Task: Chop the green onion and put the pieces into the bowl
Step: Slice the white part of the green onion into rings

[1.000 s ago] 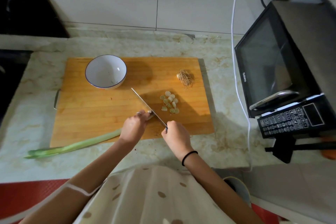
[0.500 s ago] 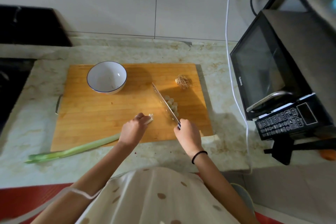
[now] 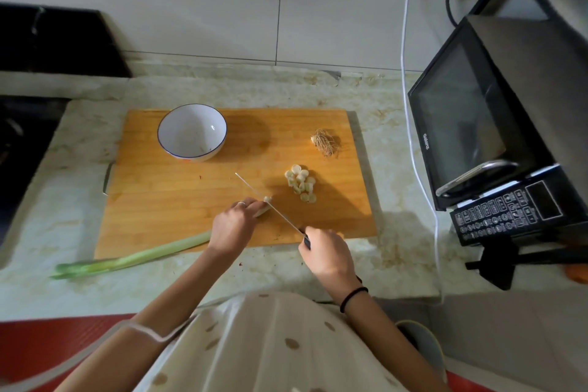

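Observation:
A long green onion [image 3: 133,259] lies across the wooden cutting board's [image 3: 178,213] front left corner, its leafy end out on the counter. My left hand [image 3: 234,226] holds down its white end. My right hand [image 3: 327,256] grips the handle of a knife [image 3: 270,205], whose blade stands against the white end just past my left fingertips. A small heap of cut pieces [image 3: 300,183] lies to the right of the blade. The white bowl [image 3: 192,132] with a blue rim stands at the board's back left with no pieces in it.
The cut-off root tuft [image 3: 324,141] lies at the board's back right. A black microwave [image 3: 496,124] stands at the right with a white cable [image 3: 413,137] hanging beside it. A dark hob [image 3: 22,143] is at the left.
The knife swung right and pushed the cut pieces aside, then came back left against the onion's white end. My left hand kept its hold on the onion.

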### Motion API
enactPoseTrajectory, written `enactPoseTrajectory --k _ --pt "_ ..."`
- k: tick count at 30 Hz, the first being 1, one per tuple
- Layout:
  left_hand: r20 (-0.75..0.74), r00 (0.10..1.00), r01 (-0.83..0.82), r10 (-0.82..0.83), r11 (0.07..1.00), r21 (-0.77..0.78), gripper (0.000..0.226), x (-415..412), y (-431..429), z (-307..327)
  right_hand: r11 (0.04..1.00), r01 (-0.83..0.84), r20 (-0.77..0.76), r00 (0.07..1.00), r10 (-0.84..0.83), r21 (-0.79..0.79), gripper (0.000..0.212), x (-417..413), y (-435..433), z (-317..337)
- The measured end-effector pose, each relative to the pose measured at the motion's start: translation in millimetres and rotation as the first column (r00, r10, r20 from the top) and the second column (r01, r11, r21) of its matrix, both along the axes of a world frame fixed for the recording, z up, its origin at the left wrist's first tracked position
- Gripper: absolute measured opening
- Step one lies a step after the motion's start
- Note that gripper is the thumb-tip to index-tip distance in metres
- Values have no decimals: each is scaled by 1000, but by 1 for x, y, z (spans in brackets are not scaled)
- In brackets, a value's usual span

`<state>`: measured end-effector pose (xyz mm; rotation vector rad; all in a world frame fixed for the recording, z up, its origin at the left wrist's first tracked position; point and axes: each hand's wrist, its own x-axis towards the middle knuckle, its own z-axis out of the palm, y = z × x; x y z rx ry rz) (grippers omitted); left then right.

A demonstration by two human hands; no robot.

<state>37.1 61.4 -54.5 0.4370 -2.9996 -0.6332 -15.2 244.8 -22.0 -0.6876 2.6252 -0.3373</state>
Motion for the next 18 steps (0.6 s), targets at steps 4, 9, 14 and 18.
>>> enactPoseTrajectory --k 4,9,14,18 --pt "-13 1000 8 -8 1000 9 42 2 0 0 1000 -25 14 1000 25 3 10 2 2 1" --pt "-11 1000 14 -15 1000 -8 39 3 -1 0 1000 -12 31 999 12 10 17 6 1 2" --pt "-11 1000 12 -12 1000 -7 41 3 -1 0 1000 1 26 1000 -1 17 8 9 -3 5" --pt "-28 1000 14 -13 1000 17 42 2 -1 -2 999 37 24 999 -37 17 15 11 -6 7"
